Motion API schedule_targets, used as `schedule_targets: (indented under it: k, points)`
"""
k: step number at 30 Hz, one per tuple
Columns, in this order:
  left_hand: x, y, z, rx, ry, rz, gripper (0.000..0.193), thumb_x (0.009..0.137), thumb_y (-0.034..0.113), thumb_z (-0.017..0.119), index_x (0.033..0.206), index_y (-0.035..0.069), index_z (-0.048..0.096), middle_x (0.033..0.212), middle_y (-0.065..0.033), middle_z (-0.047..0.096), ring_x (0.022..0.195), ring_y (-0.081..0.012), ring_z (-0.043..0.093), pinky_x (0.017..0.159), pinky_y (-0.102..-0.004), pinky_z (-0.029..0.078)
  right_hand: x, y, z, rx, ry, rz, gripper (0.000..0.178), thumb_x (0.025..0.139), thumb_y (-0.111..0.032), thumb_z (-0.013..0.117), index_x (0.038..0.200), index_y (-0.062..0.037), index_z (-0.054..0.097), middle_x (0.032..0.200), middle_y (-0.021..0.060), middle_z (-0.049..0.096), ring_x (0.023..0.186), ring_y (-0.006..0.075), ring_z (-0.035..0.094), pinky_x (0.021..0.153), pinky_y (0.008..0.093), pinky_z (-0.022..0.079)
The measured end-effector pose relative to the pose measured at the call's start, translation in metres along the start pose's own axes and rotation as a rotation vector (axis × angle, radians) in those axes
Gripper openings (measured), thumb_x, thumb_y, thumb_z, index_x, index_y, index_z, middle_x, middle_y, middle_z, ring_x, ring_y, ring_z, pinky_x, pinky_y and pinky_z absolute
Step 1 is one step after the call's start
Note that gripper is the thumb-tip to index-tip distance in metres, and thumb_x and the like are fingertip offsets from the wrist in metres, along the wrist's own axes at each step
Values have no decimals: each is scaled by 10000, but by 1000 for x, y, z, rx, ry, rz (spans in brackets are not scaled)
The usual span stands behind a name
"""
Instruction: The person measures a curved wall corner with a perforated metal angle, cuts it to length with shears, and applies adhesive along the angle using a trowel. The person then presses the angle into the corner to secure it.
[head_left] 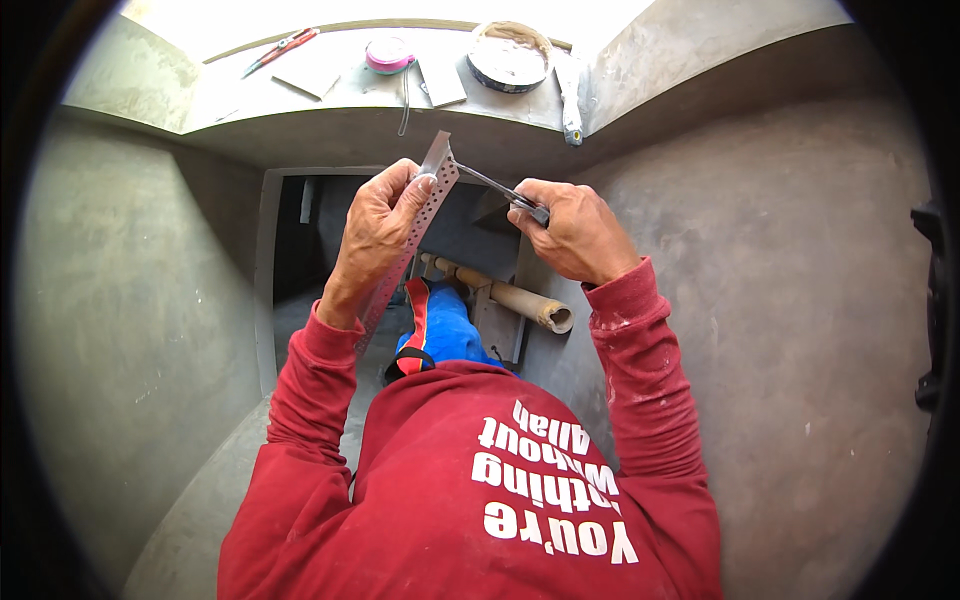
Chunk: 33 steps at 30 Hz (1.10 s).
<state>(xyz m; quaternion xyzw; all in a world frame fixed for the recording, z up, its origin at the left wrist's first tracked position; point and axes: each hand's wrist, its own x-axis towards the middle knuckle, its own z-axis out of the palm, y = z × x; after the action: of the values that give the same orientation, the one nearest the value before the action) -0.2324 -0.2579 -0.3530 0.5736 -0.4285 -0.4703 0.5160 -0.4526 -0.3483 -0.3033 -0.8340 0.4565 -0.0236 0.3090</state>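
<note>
My left hand [385,215] pinches a perforated metal corner bead [432,195] near its upper end, thumb on the strip. The bead slants down past my left wrist, and its lower part is partly hidden by my sleeve. My right hand [580,228] is wrapped round a slim metal tool [490,183] with a dark grip. Its thin tip meets the bead's edge just above my left thumb. Fingers hide most of the handle, so I cannot tell whether it is scissors or a knife.
On the bright ledge ahead lie a red pen-like tool [282,52], a pink tape measure [388,56], flat pale pieces [441,82], a round tub of white paste [509,58] and a paste-smeared tool [570,100]. Grey walls flank me. A tan pipe [525,303] lies below my hands.
</note>
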Motion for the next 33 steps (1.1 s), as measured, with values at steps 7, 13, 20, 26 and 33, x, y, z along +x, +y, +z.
schedule_targets:
  k: [7,13,20,26,33]
  points:
    - [-4,-2,18,175,157,43,261,1039,228,616,886,18,591,658,13,423,647,-64,377,558,-275,353,-2,-2,11,143,50,-13,221,926,-285,685,998,-77,700,875,170,713,828,403,683,711,469,533]
    - [-6,8,26,449,261,153,230,1009,190,633,870,13,583,671,-109,490,585,-208,451,567,-363,391,-7,-9,19,108,121,62,220,933,-303,681,954,-84,685,812,157,706,787,408,682,683,481,531]
    - [-4,13,34,523,290,167,230,1001,187,633,860,16,573,708,-142,536,602,-299,504,582,-411,415,-8,-15,25,-35,255,45,214,946,-305,665,953,-92,669,794,170,700,779,414,683,671,494,531]
    - [-4,12,33,422,238,54,236,1006,193,629,860,17,571,691,-138,528,592,-284,492,572,-400,406,-8,-7,27,106,221,48,228,961,-311,678,946,-83,663,731,181,645,681,422,630,600,464,484]
    - [-4,11,35,533,283,149,249,1007,206,628,852,21,568,699,-148,533,594,-305,499,576,-408,410,-9,-8,24,-16,260,27,254,960,-330,667,912,-81,650,725,182,660,716,433,649,615,486,502]
